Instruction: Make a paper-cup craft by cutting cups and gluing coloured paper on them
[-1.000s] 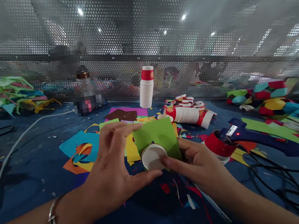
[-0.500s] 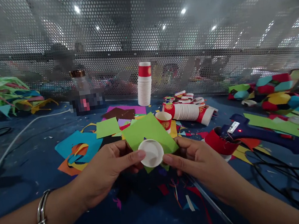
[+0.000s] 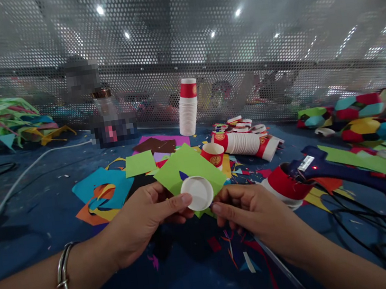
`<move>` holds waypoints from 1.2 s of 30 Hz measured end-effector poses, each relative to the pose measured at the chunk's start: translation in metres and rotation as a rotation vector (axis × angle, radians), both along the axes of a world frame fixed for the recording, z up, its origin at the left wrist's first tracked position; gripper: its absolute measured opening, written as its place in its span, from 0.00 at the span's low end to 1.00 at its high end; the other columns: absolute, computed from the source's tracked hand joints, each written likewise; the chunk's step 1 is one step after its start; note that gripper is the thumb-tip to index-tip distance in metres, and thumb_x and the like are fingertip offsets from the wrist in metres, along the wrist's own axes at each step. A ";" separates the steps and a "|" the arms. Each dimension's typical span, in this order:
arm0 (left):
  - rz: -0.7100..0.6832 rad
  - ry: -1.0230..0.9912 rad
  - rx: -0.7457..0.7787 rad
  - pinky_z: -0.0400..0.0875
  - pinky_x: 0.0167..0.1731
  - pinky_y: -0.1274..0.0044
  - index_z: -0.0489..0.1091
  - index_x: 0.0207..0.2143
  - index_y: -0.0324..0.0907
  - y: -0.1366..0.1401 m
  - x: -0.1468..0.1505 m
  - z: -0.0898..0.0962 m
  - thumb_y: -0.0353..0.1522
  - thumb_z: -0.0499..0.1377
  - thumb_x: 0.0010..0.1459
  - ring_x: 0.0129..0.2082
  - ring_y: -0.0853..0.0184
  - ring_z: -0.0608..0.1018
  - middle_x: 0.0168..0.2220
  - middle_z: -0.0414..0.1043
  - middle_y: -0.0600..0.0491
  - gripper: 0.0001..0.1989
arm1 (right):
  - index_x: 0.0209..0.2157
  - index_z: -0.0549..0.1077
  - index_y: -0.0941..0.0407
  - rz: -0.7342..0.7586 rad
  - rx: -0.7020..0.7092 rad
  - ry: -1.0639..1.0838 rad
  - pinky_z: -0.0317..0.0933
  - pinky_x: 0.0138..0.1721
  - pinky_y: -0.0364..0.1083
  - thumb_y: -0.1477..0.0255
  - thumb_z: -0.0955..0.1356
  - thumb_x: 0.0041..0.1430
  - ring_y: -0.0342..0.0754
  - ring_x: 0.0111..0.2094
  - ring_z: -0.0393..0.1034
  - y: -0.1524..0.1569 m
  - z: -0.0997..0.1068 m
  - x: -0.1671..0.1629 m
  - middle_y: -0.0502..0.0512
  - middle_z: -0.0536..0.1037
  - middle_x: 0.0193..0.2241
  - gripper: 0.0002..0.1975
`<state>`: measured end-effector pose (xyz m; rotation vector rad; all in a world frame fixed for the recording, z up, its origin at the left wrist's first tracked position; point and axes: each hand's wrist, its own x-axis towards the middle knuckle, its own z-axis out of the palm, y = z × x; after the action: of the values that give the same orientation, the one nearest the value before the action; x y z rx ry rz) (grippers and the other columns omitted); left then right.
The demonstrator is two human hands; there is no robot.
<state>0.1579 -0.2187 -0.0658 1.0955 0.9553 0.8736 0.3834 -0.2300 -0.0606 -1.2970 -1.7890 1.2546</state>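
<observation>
My left hand (image 3: 146,218) pinches a shallow white paper cup bottom (image 3: 197,193) together with a square of green paper (image 3: 190,164) behind it, thumb on the white rim. A small dark blue piece (image 3: 184,175) shows between the two. Close by on the right, my right hand (image 3: 248,206) has its fingers curled in, with thumb and fingertips at the green paper's lower right edge. What lies behind its fingertips is hidden. A long thin greyish strip (image 3: 282,268) lies under that hand.
A glue gun (image 3: 326,171) with a lit red light rests in a red cup (image 3: 285,184) on the right, near looped black cables (image 3: 362,226). Stacked paper cups (image 3: 188,109) stand behind, others (image 3: 239,142) lie sideways. Coloured paper (image 3: 102,188) and scraps surround my hands.
The cup bottom and green paper have shifted slightly and tilted in my left hand. My right hand's fingers have drawn in and slid lower along the paper's right edge.
</observation>
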 end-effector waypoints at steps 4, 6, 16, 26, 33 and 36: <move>-0.052 0.029 0.044 0.72 0.35 0.78 0.78 0.43 0.41 0.001 0.002 -0.001 0.37 0.69 0.54 0.36 0.68 0.78 0.39 0.80 0.49 0.15 | 0.31 0.74 0.57 -0.005 0.006 -0.007 0.58 0.24 0.39 0.65 0.69 0.64 0.38 0.23 0.66 0.000 0.000 0.001 0.50 0.77 0.25 0.11; -0.056 0.029 0.063 0.72 0.36 0.78 0.79 0.43 0.41 0.002 0.002 -0.002 0.37 0.69 0.54 0.35 0.68 0.77 0.39 0.80 0.49 0.15 | 0.31 0.74 0.57 -0.012 0.002 -0.008 0.58 0.24 0.39 0.65 0.68 0.64 0.38 0.23 0.66 0.000 -0.001 0.001 0.50 0.77 0.25 0.11; -0.045 0.001 0.063 0.71 0.35 0.80 0.80 0.42 0.43 0.001 0.001 -0.002 0.37 0.70 0.53 0.34 0.70 0.77 0.38 0.81 0.51 0.14 | 0.36 0.75 0.57 -0.019 -0.020 0.013 0.58 0.23 0.39 0.64 0.69 0.63 0.38 0.23 0.66 0.001 -0.001 0.001 0.50 0.77 0.26 0.10; -0.049 0.064 0.100 0.70 0.35 0.78 0.79 0.42 0.43 0.001 -0.001 -0.005 0.36 0.70 0.53 0.37 0.67 0.77 0.40 0.81 0.51 0.14 | 0.41 0.75 0.56 -0.050 0.008 0.096 0.59 0.25 0.39 0.66 0.74 0.57 0.40 0.28 0.66 0.000 0.002 0.000 0.50 0.77 0.32 0.12; -0.092 0.031 0.182 0.68 0.51 0.70 0.76 0.48 0.46 0.001 0.001 0.000 0.36 0.70 0.53 0.49 0.60 0.78 0.48 0.79 0.50 0.19 | 0.44 0.76 0.54 -0.071 0.031 0.147 0.61 0.29 0.41 0.65 0.74 0.57 0.44 0.34 0.70 -0.002 -0.001 0.002 0.52 0.79 0.36 0.14; -0.083 0.034 0.177 0.69 0.51 0.69 0.76 0.46 0.46 0.000 0.002 0.001 0.35 0.70 0.52 0.48 0.59 0.79 0.48 0.80 0.49 0.17 | 0.44 0.76 0.53 -0.061 0.021 0.172 0.65 0.35 0.44 0.65 0.75 0.56 0.46 0.36 0.71 -0.002 0.000 0.001 0.53 0.79 0.37 0.15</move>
<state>0.1603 -0.2188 -0.0652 1.2955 0.8660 0.8859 0.3840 -0.2318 -0.0606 -1.1850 -1.6259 1.2700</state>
